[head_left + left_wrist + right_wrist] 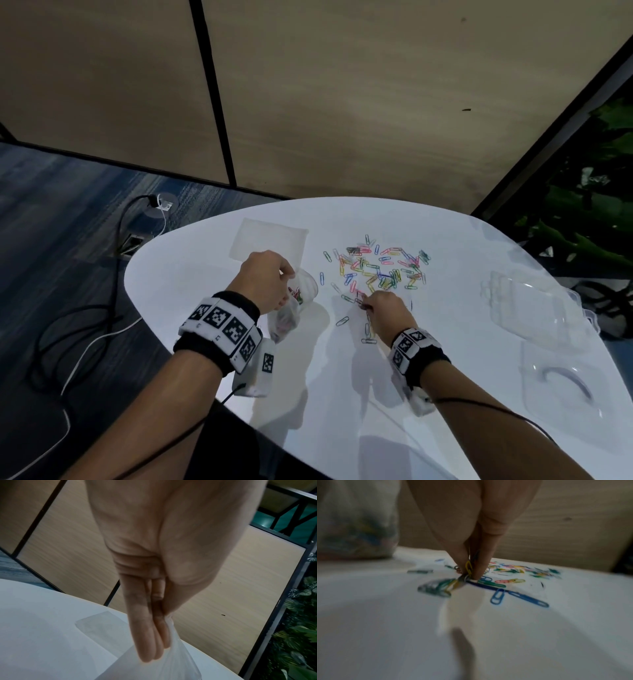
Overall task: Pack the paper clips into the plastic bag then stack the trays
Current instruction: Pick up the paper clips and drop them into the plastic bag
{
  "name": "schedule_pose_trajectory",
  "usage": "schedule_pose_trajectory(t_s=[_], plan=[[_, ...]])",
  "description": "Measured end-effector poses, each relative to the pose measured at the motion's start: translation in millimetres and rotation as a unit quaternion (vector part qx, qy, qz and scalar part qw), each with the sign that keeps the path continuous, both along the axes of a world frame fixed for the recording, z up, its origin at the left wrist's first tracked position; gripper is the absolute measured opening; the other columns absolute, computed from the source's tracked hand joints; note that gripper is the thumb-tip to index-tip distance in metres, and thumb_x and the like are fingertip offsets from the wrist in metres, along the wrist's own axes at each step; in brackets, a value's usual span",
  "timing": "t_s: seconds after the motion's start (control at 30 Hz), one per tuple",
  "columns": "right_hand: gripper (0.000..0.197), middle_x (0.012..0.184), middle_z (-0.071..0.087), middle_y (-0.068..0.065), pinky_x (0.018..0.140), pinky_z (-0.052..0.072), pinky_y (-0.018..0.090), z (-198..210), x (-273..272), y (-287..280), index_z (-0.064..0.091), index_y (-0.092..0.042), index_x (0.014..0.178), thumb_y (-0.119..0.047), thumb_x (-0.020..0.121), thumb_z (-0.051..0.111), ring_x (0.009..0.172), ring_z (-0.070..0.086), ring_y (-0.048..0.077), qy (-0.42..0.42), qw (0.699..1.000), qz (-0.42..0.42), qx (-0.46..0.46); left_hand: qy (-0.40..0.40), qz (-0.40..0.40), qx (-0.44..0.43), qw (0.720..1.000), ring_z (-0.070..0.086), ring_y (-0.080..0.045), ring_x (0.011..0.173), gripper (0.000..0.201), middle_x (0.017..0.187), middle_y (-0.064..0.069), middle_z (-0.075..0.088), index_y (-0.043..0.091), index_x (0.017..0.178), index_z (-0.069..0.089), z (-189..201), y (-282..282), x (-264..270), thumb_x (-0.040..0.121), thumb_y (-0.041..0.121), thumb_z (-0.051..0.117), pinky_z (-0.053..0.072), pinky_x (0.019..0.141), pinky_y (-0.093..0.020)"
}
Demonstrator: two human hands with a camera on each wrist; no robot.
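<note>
Coloured paper clips lie scattered on the white table. My left hand pinches the rim of a clear plastic bag that holds some clips and hangs just above the table; the left wrist view shows the fingers and thumb clamping the film of the bag. My right hand is at the near edge of the pile, its fingertips pinching a few paper clips at the table surface. Two clear trays lie at the right.
A second flat clear bag lies on the table beyond my left hand. Loose clips sit near my right wrist. Cables run over the carpet at left. Plants stand behind the table's right edge.
</note>
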State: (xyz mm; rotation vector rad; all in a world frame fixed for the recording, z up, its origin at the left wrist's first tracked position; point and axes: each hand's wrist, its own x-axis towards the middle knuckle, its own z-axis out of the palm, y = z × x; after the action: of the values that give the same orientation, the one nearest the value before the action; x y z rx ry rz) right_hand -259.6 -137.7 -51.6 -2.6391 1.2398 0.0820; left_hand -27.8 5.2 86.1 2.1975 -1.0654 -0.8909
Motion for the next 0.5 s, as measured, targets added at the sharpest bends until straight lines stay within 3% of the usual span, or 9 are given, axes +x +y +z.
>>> schedule_pose_trajectory(t_s=[0.07,0.1,0.17,0.27,0.33,0.4,0.47,0.5], plan=[[0.016,0.087,0.076,0.008,0.077,0.058,0.031,17,-8,-5,0.079,-0.011,0.087,-0.005,0.082,0.066,0.08,0.07,0.023,-0.133,0.978,-0.139,0.085,-0.002,-0.008,0.004,1.0,0.073,-0.023,0.062,0.018,0.076,-0.014,0.073,0.008,0.107,0.072,-1,0,-2,0.099,0.01,0.057,0.065,0.064,-0.037],[0.012,0.085,0.077,0.007,0.078,0.059,0.03,23,-12,-7,0.08,-0.012,0.086,-0.007,0.081,0.071,0.078,0.072,0.021,-0.198,0.949,-0.206,0.132,-0.005,-0.013,0.005,1.0,0.074,-0.023,0.064,0.018,0.079,-0.014,0.074,0.008,0.107,0.072,-2,1,-2,0.099,0.01,0.057,0.065,0.066,-0.037],[0.012,0.087,0.077,0.008,0.08,0.06,0.029,37,-16,-10,0.08,-0.014,0.088,-0.007,0.077,0.079,0.076,0.074,0.018,-0.303,0.865,-0.304,0.259,-0.017,-0.021,0.004,1.0,0.074,-0.025,0.07,0.019,0.086,-0.013,0.074,0.008,0.107,0.074,-3,-1,-3,0.099,0.011,0.057,0.065,0.07,-0.039],[0.017,0.105,0.073,0.019,0.085,0.059,0.032,70,-5,-9,0.076,-0.002,0.094,0.005,0.079,0.074,0.088,0.073,0.023,-0.458,0.702,-0.322,0.44,-0.016,-0.028,0.005,0.999,0.075,-0.024,0.066,0.018,0.078,-0.011,0.074,0.009,0.105,0.074,-3,-4,-7,0.099,0.011,0.057,0.065,0.068,-0.039],[0.024,0.112,0.071,0.019,0.083,0.059,0.027,96,9,2,0.069,0.008,0.107,0.01,0.083,0.067,0.095,0.071,0.024,-0.491,0.644,-0.273,0.518,-0.014,-0.035,0.007,0.999,0.075,-0.024,0.067,0.016,0.077,-0.011,0.074,0.011,0.104,0.072,-2,-5,-12,0.098,0.01,0.057,0.065,0.068,-0.038],[0.027,0.11,0.072,0.017,0.081,0.058,0.024,119,24,19,0.065,0.011,0.112,0.011,0.085,0.063,0.097,0.071,0.023,-0.468,0.637,-0.209,0.575,-0.024,-0.042,0.006,0.999,0.075,-0.027,0.075,0.017,0.087,-0.012,0.075,0.012,0.103,0.073,-3,-7,-15,0.098,0.011,0.057,0.064,0.075,-0.039],[0.026,0.102,0.074,0.017,0.082,0.058,0.025,130,36,35,0.067,0.009,0.11,0.01,0.084,0.065,0.093,0.072,0.025,-0.409,0.671,-0.156,0.599,-0.029,-0.046,0.004,0.999,0.075,-0.026,0.075,0.018,0.089,-0.011,0.074,0.012,0.102,0.075,-3,-7,-17,0.098,0.012,0.057,0.063,0.077,-0.039],[0.025,0.098,0.074,0.017,0.084,0.058,0.027,131,40,41,0.069,0.007,0.107,0.01,0.083,0.067,0.091,0.072,0.026,-0.376,0.703,-0.14,0.587,-0.03,-0.049,0.002,0.998,0.075,-0.027,0.075,0.018,0.088,-0.012,0.074,0.012,0.101,0.075,-3,-8,-18,0.097,0.012,0.058,0.063,0.077,-0.039]])
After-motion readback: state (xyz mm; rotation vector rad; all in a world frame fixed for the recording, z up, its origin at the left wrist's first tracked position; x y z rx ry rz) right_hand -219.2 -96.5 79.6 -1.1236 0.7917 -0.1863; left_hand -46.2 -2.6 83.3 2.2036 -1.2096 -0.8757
